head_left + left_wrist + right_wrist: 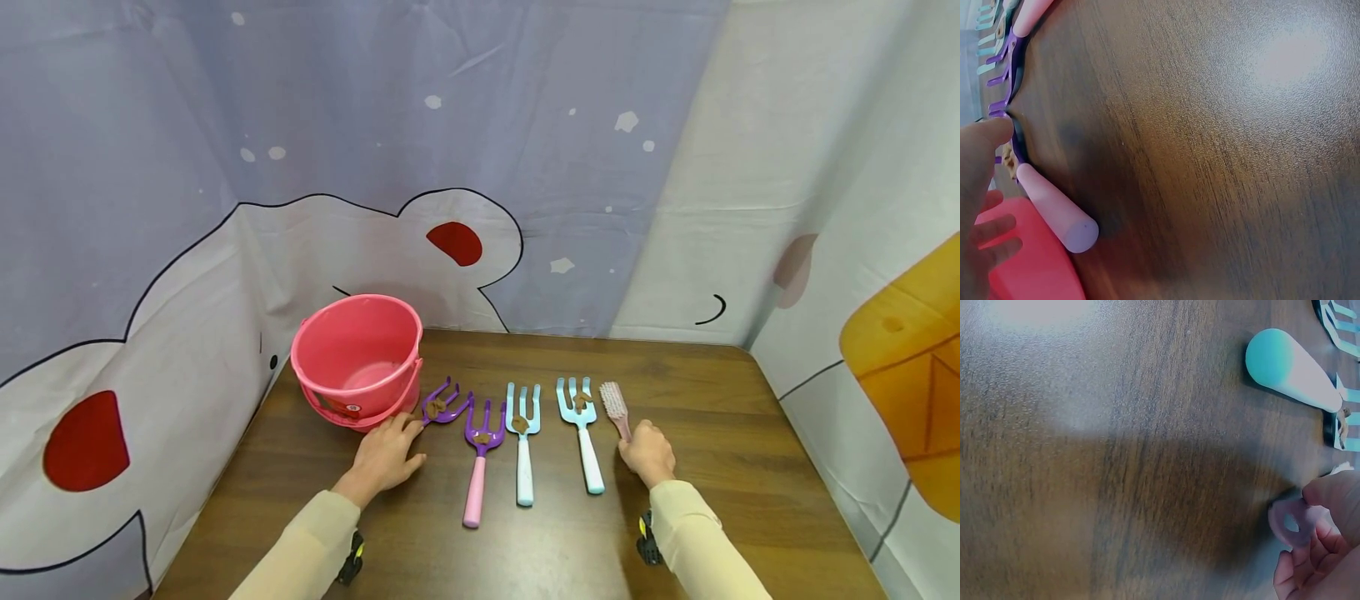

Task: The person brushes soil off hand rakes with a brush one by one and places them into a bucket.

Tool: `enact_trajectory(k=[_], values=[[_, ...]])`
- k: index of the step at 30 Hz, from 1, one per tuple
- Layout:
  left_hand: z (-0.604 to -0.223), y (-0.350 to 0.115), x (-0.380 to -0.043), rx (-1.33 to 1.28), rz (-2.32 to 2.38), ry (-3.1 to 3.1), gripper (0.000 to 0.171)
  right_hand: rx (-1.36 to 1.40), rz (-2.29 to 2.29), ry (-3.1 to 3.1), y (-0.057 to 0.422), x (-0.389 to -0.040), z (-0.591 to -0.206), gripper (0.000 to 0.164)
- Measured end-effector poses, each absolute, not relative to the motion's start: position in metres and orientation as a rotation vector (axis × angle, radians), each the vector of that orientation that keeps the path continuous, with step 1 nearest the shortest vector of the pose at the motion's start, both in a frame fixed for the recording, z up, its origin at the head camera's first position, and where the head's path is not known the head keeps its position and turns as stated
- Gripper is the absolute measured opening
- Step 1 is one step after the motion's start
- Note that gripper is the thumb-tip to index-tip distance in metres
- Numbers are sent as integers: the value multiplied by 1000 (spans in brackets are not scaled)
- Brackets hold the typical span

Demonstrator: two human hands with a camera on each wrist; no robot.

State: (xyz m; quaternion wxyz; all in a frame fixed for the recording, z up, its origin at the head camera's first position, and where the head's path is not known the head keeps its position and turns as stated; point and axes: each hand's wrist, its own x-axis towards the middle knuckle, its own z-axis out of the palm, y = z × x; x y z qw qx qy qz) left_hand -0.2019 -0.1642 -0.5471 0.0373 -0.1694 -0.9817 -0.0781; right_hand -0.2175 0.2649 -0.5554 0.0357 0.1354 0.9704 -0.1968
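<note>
In the head view my right hand (648, 452) pinches the handle of a small pink brush (614, 403), its bristles pointing away from me. The right wrist view shows thumb and fingers at the holed end of the brush handle (1280, 524). My left hand (384, 457) lies over a purple hand fork (447, 416) beside the pink bucket (318, 367). Its fingers are spread and loose; in the left wrist view the thumb is at the fork's head, and the pink fork handle (1057, 209) is not gripped. Brown clumps stick to that fork's head.
Between the hands lie a second purple fork with a pink handle (475, 493) and two light-blue forks with white handles, one left (524, 475) and one right (590, 461). Each carries a brown clump. A printed cloth (360, 242) hangs behind the wooden table (705, 392).
</note>
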Motion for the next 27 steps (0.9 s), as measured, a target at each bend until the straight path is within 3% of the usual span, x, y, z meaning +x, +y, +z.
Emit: enact_trajectory(k=[27], values=[[-553, -171, -205, -404, -197, -3076, 58, 351, -708, 2962, 266, -219, -551, 21]])
